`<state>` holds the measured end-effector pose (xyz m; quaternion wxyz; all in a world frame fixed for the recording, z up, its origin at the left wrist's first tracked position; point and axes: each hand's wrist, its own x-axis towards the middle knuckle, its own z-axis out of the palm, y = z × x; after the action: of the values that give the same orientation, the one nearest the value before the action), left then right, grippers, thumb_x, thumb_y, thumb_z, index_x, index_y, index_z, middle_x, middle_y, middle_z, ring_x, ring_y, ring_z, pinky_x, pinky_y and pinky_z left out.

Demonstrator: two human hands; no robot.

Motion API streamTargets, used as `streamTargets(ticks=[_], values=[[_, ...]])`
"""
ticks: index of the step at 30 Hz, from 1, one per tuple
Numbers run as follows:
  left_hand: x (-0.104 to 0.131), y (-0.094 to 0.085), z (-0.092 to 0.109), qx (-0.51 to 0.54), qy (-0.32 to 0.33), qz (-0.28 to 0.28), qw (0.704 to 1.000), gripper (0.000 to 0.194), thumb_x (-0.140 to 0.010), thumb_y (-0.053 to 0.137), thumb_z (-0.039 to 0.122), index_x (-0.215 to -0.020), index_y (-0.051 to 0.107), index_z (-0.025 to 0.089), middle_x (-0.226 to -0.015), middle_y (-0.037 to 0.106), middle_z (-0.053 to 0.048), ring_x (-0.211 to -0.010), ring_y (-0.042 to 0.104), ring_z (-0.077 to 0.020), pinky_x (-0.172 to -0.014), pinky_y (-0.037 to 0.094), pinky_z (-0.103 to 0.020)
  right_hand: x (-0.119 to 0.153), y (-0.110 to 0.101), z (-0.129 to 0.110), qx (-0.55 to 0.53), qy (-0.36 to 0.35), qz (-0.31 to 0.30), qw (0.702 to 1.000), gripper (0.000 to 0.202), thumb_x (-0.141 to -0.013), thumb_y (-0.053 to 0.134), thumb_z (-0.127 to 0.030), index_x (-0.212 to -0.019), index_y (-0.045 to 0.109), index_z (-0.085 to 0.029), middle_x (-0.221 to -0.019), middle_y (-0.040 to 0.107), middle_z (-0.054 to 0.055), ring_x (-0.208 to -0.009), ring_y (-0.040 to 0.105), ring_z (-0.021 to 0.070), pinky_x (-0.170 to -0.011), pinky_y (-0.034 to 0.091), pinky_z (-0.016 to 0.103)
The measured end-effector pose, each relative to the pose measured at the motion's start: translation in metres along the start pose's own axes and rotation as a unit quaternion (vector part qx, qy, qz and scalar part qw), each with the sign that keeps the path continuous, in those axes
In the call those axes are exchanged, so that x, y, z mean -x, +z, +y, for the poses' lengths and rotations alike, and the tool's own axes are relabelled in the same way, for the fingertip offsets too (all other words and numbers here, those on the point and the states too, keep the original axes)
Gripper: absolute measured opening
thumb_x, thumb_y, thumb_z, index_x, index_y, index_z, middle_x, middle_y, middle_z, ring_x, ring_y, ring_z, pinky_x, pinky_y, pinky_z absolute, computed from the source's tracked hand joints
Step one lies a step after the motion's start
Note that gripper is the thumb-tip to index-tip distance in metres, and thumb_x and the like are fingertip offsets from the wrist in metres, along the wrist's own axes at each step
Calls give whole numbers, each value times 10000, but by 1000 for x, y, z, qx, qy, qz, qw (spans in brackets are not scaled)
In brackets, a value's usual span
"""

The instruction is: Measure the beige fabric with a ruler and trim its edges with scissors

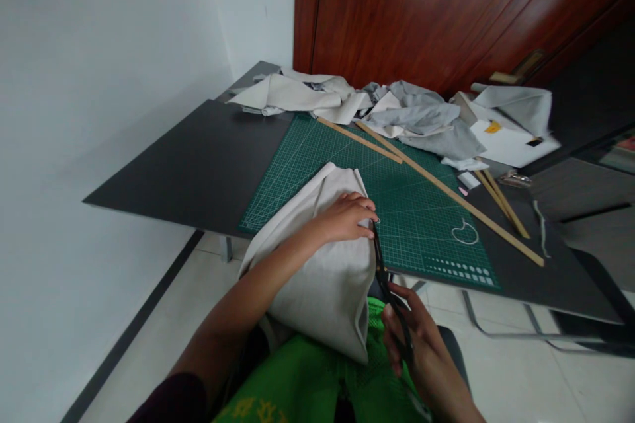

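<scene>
A folded piece of light grey-beige fabric [325, 284] lies partly on the green cutting mat [411, 211] and hangs over the table's near edge toward my lap. My left hand [347, 217] rests on top of it, fingertips closed on its right edge. Black-handled scissors [381, 277] are in my right hand [414, 330], fingers through the handle loops. Their blades point away from me along the fabric's right edge, and the tips reach close to my left fingertips. Whether fabric lies between the blades I cannot tell.
Crumpled cloth [421, 112] is heaped along the table's back. Long wooden rulers [446, 192] cross the mat and the right side. A loop of white cord [465, 232] lies on the mat. At the back right stands a white box [510, 142]. A wall borders the left.
</scene>
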<state>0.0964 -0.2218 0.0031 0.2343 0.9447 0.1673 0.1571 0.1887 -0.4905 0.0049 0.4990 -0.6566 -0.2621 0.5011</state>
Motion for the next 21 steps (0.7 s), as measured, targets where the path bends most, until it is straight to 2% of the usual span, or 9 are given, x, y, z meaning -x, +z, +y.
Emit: streamTargets(ticks=[8,12,15,21], values=[[0,-1,-1,-2,9,1,1000,336,-898,829,364,-1209,740,273,-1369,690,-25,-1284,571,-270,-1077,393,-415,0,5,-3,-62,21,25,998,582,-871,795,-617,-1279,571,-269,-680,557,-87,-420,434,79,-330,340,169],[-1,1,-1,-2,12,13,1000,385,-873,854,350,-1205,687,249,-1332,697,-42,-1265,587,-269,-1073,398,-405,-2,1,-2,-59,30,24,997,638,-823,824,-640,-1280,570,-274,-610,509,-108,-395,409,83,-319,311,171],[-2,2,-1,-9,-2,24,1000,439,-846,885,368,-1186,649,221,-1259,703,-65,-1224,609,-273,-1048,414,-395,-2,1,-6,-56,43,19,997,683,-778,850,-659,-1261,566,-267,-602,526,-107,-389,400,81,-323,311,176],[-3,2,-3,1,12,18,1000,310,-833,898,368,-1023,710,212,-1272,707,-42,-1230,614,-262,-1050,419,-401,-2,-1,-7,-65,50,20,996,673,-783,845,-658,-1264,559,-284,-615,533,-108,-399,406,78,-334,287,169]])
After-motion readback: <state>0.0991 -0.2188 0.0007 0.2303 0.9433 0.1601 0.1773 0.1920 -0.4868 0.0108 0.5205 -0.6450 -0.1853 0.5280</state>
